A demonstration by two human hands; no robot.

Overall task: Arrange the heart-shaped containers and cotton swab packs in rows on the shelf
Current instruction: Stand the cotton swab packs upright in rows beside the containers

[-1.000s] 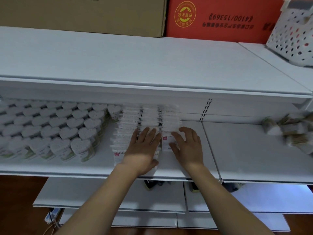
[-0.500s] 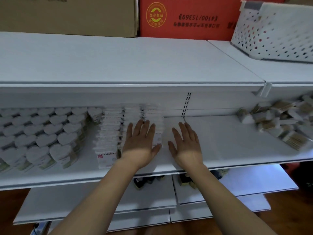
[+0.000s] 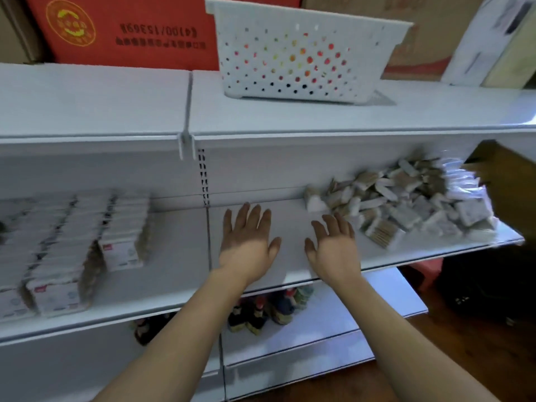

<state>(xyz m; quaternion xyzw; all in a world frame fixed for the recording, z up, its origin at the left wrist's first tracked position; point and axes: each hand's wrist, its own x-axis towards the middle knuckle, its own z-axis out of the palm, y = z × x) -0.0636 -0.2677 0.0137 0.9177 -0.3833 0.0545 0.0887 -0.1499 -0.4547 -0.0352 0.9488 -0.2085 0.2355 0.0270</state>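
Both hands hover palm-down over a bare stretch of the white shelf (image 3: 261,288), the left hand (image 3: 246,242) with fingers straight and spread, the right hand (image 3: 333,250) loosely open with fingers slightly bent, neither holding anything. The rows of cotton swab packs (image 3: 87,245) stand well to the left of the left hand, while a loose, blurred heap of swab packs (image 3: 406,204) lies on the same shelf just beyond and to the right of the right hand's fingertips. Above, a white perforated basket (image 3: 301,53) sits on the top shelf before a red carton (image 3: 124,30).
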